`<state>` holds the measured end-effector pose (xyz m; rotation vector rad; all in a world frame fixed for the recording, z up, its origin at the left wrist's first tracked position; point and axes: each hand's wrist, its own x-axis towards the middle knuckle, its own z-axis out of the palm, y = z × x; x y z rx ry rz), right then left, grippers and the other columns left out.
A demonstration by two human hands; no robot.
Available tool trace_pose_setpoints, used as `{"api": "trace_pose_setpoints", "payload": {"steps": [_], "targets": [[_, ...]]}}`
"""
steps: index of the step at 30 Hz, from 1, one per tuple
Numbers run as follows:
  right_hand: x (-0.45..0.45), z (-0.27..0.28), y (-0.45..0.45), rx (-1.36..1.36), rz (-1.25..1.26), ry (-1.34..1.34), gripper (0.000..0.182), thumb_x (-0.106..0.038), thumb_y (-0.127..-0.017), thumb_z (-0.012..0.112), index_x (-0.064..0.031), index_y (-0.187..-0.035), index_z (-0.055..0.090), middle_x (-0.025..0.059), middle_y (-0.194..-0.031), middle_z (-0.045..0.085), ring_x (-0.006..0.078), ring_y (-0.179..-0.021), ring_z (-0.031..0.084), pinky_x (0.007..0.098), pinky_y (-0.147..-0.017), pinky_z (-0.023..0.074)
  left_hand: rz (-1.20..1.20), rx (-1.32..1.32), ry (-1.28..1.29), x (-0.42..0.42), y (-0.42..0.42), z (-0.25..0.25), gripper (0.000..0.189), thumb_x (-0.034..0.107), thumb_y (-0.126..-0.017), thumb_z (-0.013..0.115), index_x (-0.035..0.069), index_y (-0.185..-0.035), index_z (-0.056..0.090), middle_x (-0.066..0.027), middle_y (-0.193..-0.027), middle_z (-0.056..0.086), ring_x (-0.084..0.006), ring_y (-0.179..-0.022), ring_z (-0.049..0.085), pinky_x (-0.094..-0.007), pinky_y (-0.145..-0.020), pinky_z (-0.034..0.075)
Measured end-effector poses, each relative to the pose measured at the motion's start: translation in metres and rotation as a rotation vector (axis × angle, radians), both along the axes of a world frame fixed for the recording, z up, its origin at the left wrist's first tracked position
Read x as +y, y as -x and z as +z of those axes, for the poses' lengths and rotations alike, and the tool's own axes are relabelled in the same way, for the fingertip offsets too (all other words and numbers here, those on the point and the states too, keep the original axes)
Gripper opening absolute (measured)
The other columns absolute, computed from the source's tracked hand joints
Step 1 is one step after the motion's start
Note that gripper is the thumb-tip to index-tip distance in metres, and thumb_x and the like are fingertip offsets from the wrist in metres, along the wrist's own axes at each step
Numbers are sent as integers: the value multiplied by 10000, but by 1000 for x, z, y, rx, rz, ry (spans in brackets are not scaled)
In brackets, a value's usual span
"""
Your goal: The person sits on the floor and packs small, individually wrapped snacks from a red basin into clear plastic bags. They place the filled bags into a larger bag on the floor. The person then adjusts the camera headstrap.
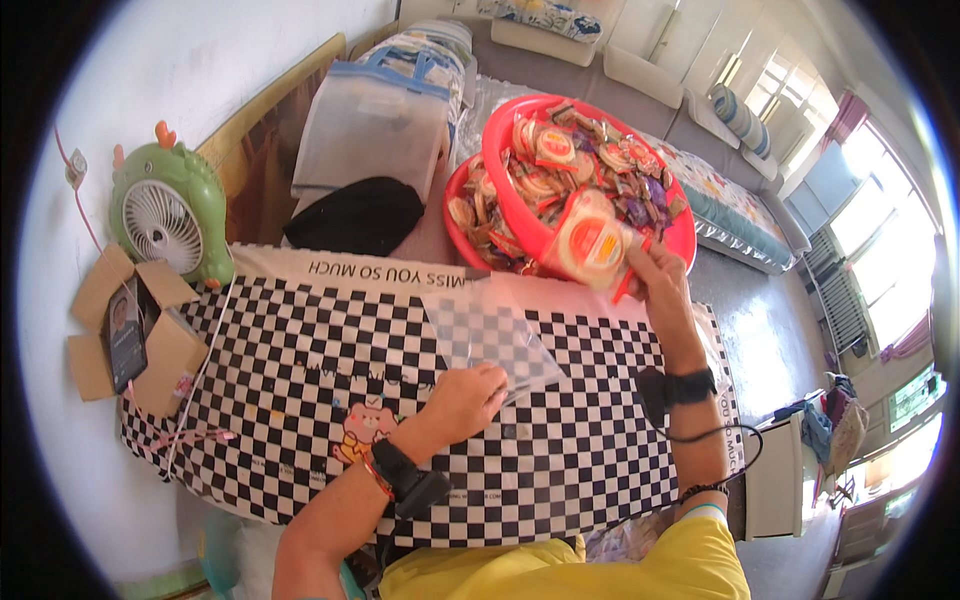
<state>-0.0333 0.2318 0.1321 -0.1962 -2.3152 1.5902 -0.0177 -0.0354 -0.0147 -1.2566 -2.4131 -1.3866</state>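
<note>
My left hand is closed on the edge of a clear plastic bag, which lies over the black-and-white checked tablecloth. With its fingers, my right hand grips a wrapped round snack in clear and red packaging, held up in front of a red plastic basin. That basin is tilted and full of small wrapped snacks. Beneath it is another red basin, also holding wrapped snacks. Both wrists wear black straps with a device.
A green fan and an opened cardboard box with a phone stand at the table's left. Behind the table are a black cloth item and a translucent bag with blue trim. A black cable loops by my right forearm.
</note>
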Motion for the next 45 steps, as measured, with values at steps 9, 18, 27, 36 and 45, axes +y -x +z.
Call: {"api": "trace_pose_setpoints", "payload": {"steps": [9,18,27,36,45], "targets": [[-46,-66,-111,-527,337,407,200,-211,-939,575,-30,-901,652,-72,-656,536,-9,-522,422,143,-461,313,-15,-43,-39,1,4,9,122,121,-772,606,8,-809,581,-180,-794,614,-383,-734,595,-454,-642,475],[-32,-94,-132,-510,209,461,244,-226,-949,551,-17,-841,618,-49,-587,505,10,-468,397,152,-421,298,17,-81,-88,0,0,12,87,31,-793,639,1,-842,574,-163,-778,606,-336,-683,606,-369,-583,466],[-48,-102,-128,-337,98,524,240,-228,-955,538,-4,-891,596,-25,-610,534,33,-486,454,158,-456,369,6,57,-61,1,-5,12,99,28,-789,632,21,-878,590,-129,-821,602,-339,-704,606,-377,-591,481],[-76,-111,-104,-331,115,633,224,-192,-968,515,10,-1024,592,26,-796,631,59,-661,604,201,-648,540,-20,158,-86,5,-14,16,94,20,-773,634,42,-859,603,-109,-795,574,-336,-673,600,-393,-556,481],[-92,-110,-106,-253,418,1232,674,-420,-995,365,125,-1379,267,271,-1427,336,343,-1343,341,438,-1126,269,-14,182,-184,2,-12,17,69,40,-775,623,44,-782,555,-108,-748,535,-339,-669,588,-398,-557,467]]}}
